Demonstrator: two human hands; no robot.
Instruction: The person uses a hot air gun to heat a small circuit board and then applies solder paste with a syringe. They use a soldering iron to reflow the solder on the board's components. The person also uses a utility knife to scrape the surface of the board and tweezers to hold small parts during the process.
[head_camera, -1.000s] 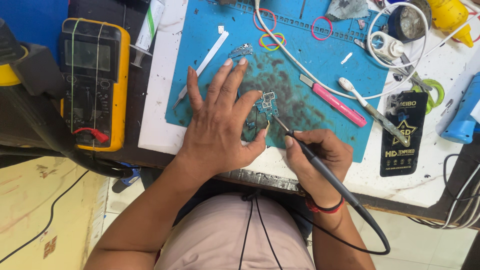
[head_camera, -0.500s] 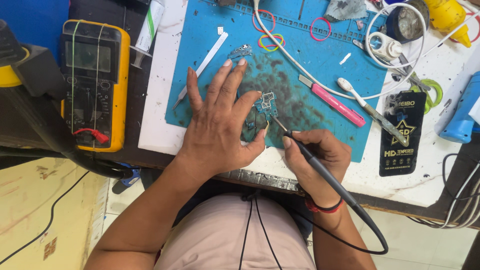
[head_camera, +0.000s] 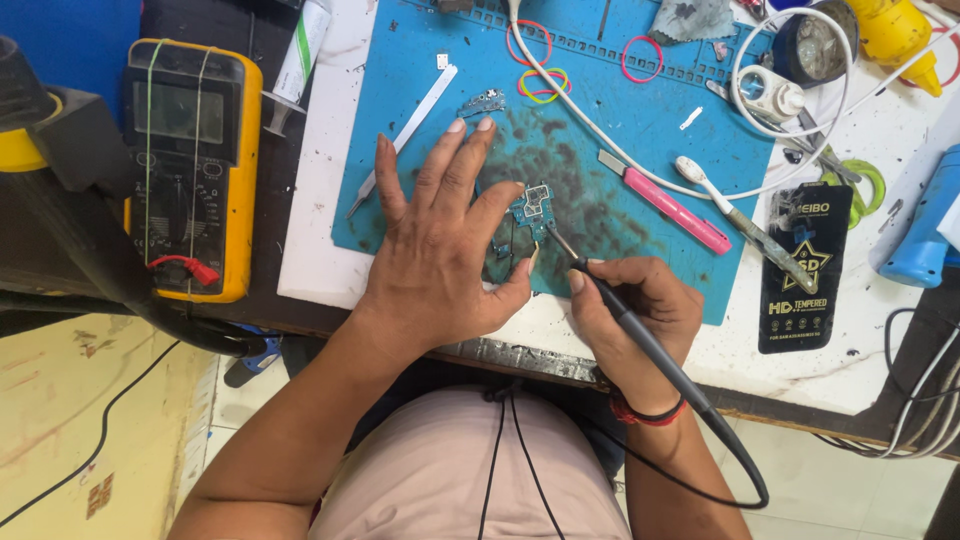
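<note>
The small circuit board (head_camera: 530, 215) is pinned flat on the blue mat (head_camera: 640, 130) by the left hand (head_camera: 440, 250), fingers spread open. The soldering iron (head_camera: 625, 315) is gripped pen-style in the right hand (head_camera: 640, 320), tip on the board. A slip of the tip could burn the nearby left thumb or bridge adjacent contacts

Left hand (head_camera: 440, 250) lay flat, palm down, fingers spread forward, right hand (head_camera: 630, 315) curled in a pen grip, wrist banded, forearms angled inward
</note>
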